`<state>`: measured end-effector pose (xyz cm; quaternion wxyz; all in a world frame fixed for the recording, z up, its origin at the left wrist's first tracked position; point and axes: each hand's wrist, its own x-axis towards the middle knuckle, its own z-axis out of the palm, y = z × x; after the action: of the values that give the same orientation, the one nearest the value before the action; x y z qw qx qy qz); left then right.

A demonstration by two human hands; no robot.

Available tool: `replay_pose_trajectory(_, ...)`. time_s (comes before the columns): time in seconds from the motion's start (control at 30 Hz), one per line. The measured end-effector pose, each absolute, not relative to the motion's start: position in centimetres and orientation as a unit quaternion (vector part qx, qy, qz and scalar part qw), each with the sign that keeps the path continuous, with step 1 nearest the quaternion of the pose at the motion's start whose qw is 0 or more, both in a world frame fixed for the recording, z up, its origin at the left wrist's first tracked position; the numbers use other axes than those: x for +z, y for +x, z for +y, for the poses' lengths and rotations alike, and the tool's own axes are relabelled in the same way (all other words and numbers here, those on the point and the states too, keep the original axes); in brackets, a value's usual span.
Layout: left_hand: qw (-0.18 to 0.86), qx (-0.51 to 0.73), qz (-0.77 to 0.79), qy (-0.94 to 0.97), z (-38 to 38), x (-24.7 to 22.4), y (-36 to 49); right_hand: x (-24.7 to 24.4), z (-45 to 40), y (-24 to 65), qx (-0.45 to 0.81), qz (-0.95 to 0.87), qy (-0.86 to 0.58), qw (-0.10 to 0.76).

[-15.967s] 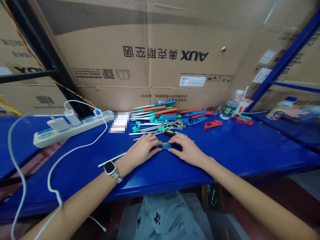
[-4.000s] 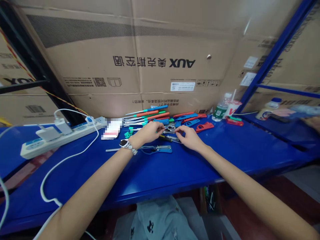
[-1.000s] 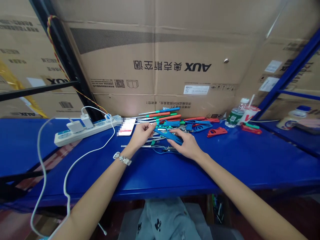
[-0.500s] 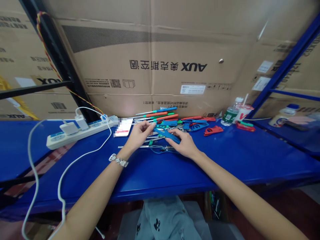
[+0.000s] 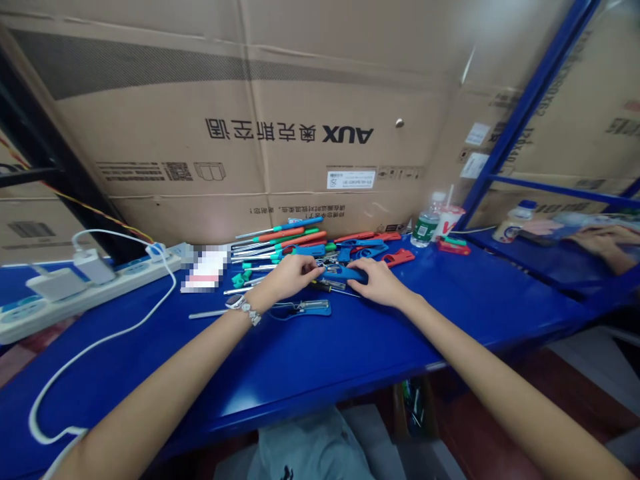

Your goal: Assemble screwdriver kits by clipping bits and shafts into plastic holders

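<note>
Filling the background, a cardboard box (image 5: pixel 310 67) rises behind the blue worktop (image 5: pixel 280 367), whose far part bears a pile of handles (image 5: pixel 305 237) in orange, blue and green, several with metal rods. Just in front of that pile, the right hand (image 5: pixel 383 283) is clamped on the right end of a blue casing (image 5: pixel 344 273), while the left hand (image 5: pixel 294 275) has thumb and finger close together at its left end, though whether they grip it I cannot tell. Nearer the person lies an open blue shell (image 5: pixel 320 309), and just below the held piece, a slim screwdriver (image 5: pixel 324 287).
</note>
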<state>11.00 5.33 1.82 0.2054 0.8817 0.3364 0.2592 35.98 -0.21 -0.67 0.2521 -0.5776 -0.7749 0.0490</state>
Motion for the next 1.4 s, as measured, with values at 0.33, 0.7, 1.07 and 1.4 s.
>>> replay_pose_trajectory(0.33,0.01,0.297,0.398,0.868,8.8,1.0,7.9,-0.1,0.4,36.2,0.031,-0.766,-0.614,0.188)
replay_pose_trajectory(0.7,-0.071,0.164,0.486,0.855,9.8,2.1,6.8,2.0,9.1,28.2,-0.039,-0.791,-0.586,0.17)
replay_pose_trajectory(1.07,-0.046,0.156,0.499,0.851,10.0,2.0,6.4,1.8,9.6,28.2,-0.105,-0.828,-0.524,0.169)
replay_pose_trajectory(1.4,-0.057,0.203,0.433,0.876,9.6,2.3,6.7,1.7,9.2,29.6,0.047,-0.838,-0.445,0.312)
